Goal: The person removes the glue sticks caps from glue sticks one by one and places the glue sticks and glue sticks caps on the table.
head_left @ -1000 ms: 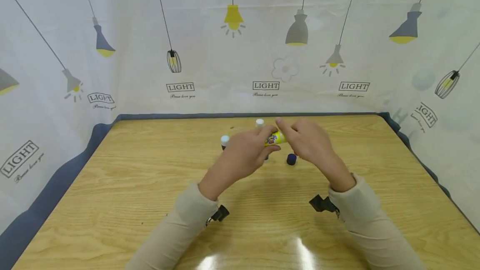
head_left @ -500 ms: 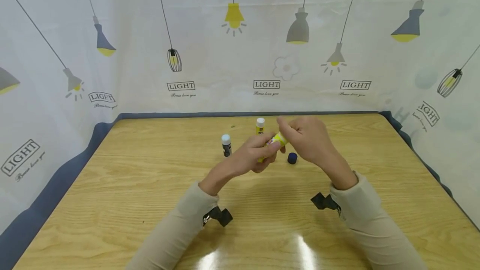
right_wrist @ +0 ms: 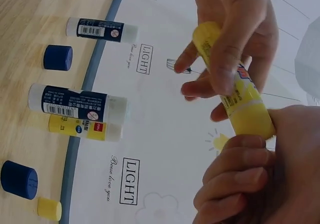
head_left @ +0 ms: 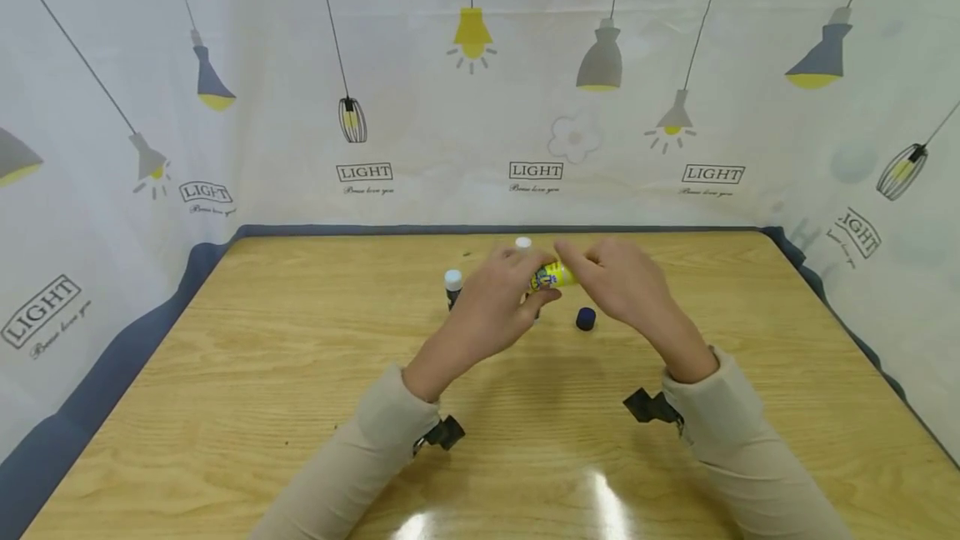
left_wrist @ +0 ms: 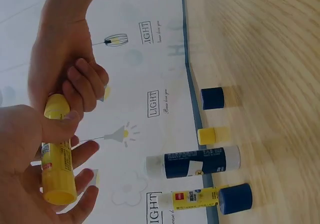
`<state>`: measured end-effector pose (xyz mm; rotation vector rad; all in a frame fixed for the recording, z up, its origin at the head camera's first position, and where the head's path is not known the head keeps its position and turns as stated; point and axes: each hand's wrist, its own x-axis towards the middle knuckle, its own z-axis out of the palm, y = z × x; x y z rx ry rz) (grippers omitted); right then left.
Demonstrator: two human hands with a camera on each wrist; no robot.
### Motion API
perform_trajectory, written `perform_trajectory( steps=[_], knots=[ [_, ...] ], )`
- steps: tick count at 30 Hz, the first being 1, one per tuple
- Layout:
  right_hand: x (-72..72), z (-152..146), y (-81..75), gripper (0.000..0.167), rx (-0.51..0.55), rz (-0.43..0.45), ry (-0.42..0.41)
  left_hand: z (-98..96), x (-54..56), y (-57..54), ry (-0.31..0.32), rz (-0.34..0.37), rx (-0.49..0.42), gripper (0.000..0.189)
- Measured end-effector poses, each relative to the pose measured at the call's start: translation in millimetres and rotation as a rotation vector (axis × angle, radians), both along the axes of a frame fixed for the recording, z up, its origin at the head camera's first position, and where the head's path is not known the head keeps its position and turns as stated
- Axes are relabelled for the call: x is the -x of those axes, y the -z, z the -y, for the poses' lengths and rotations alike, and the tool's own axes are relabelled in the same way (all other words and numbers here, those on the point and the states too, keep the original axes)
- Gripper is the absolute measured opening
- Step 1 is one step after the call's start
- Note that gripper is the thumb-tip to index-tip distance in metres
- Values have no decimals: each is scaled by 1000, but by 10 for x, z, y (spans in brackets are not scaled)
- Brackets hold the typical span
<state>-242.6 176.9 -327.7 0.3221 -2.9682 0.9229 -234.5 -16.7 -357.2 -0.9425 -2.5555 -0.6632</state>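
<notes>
A yellow glue stick is held tilted above the table between both hands. My left hand grips its body with thumb and fingers. At the other end, my right hand pinches the stick's yellow end part, with its fingers curled, as the right wrist view shows. Beyond the hands stand a navy glue stick and a yellow glue stick, both with white tops. Another navy glue stick stands farther left. My left hand partly hides the middle ones in the head view.
A navy cap sits on the wooden table just below my right hand. The wrist views show a small yellow cap and a second navy cap. A lamp-printed sheet encloses the table's back and sides.
Half a second ago my left hand was rolled the other way round the glue stick; now it is turned back, its back upward. My right hand stays at the end.
</notes>
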Motion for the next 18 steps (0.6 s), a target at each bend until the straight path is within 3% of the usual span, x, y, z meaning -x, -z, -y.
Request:
perform_trajectory(
  steps=[5,7,9,12,18],
  knots=[
    [5,10,7,68,12,-36,-9,-1,-27,3,-113,-203,26,35],
    [5,23,12,68,18,-61,-12,0,-44,-4,-147,-230,23,34],
    [2,36,17,68,21,-94,-21,1,-61,-19,-162,-212,7,34],
    [-1,49,30,66,31,-152,-37,5,-77,-74,-156,-104,-36,37],
    [-6,53,53,63,42,-266,-63,70,-58,-199,-59,238,-171,50]
  ],
)
